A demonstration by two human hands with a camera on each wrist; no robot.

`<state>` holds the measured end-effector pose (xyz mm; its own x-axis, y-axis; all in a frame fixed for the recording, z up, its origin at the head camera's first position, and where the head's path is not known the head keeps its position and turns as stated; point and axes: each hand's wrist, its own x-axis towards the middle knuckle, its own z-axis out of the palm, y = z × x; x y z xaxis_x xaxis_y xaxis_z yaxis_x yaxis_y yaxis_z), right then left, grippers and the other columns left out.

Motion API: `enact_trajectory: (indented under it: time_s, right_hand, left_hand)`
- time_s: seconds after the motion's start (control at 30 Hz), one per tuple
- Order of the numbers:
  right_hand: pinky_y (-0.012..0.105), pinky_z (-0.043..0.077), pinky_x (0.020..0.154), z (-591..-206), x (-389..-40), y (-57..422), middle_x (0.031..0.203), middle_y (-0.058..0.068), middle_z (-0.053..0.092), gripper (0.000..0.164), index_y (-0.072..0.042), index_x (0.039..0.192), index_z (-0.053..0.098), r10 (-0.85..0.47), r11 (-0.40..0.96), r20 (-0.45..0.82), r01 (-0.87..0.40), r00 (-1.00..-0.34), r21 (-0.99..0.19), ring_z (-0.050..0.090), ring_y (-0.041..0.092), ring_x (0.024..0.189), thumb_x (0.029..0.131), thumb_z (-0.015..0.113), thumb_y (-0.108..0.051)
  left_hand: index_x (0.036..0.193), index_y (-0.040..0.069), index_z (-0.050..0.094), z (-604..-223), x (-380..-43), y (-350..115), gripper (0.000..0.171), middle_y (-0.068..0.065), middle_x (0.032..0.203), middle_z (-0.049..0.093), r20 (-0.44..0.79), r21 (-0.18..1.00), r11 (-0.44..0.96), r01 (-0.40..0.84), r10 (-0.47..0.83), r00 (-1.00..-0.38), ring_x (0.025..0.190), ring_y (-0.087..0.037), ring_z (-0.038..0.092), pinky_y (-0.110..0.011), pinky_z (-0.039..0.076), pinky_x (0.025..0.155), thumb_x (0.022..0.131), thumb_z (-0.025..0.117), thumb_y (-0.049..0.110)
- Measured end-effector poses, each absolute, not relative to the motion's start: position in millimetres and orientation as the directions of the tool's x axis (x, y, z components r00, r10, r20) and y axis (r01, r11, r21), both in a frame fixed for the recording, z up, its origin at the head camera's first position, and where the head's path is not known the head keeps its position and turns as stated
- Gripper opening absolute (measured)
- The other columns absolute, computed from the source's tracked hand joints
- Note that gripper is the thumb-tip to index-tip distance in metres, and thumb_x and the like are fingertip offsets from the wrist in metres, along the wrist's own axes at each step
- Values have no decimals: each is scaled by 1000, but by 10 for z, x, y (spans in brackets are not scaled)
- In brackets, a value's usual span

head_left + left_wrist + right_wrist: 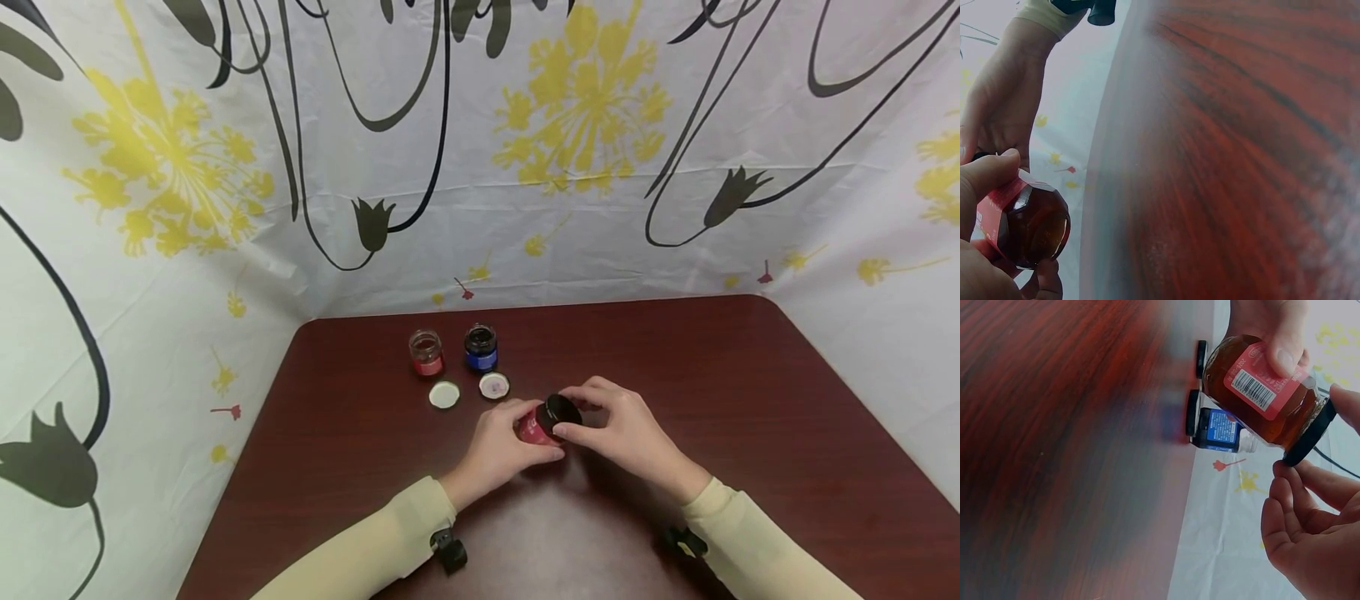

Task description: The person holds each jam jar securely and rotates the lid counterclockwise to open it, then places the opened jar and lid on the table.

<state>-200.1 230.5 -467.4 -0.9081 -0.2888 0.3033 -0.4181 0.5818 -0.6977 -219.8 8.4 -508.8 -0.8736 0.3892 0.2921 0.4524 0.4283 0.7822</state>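
My left hand (487, 450) grips a glass jar (1221, 370) with a pink-red label and amber-brown contents. The jar is tilted, its capped end toward my right hand (630, 429). The thumb and fingertips of that right hand pinch the rim of the black lid (1312, 432), which sits on the jar's mouth. In the left wrist view the dark glass base of the jar (1038, 231) shows between the left thumb and fingers. A barcode is visible on the label in the right wrist view.
Farther back on the dark red wooden table (360, 467) stand an uncovered jar with a red label (428, 365) and an uncovered dark jar with a blue label (482, 360). Before them lie two lids, one pale green inside (444, 395), one whitish (494, 385). Patterned cloth (480, 158) hangs behind.
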Motion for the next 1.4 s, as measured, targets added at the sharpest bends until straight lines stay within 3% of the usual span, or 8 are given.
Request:
enact_trajectory:
  time_s: [0.3,0.63,1.4]
  right_hand:
    - [40,55,85,-4651,-1975,2289,101,-14,64,53,-28,123,69,-272,604,294,-401,-916,-688,61,5,100,81,79,-57]
    - [29,55,83,-4626,-1977,2260,101,-14,66,48,-26,114,72,-257,625,299,-394,-919,-674,63,5,98,80,78,-59]
    - [30,56,82,-4622,-1973,2267,97,-13,66,45,-26,111,73,-286,613,305,-418,-908,-670,62,7,95,80,79,-58]
  left_hand:
    - [119,21,72,-5081,-2165,75,58,11,105,66,330,763,431,482,381,-863,93,-3,61,-21,51,78,67,95,35]
    - [119,20,72,-5072,-2141,85,59,10,106,67,337,737,464,491,376,-863,94,-5,59,-22,50,78,67,95,36]
    - [119,20,72,-5069,-2131,74,61,11,105,68,340,719,483,500,383,-859,96,-5,59,-22,49,80,66,95,38]
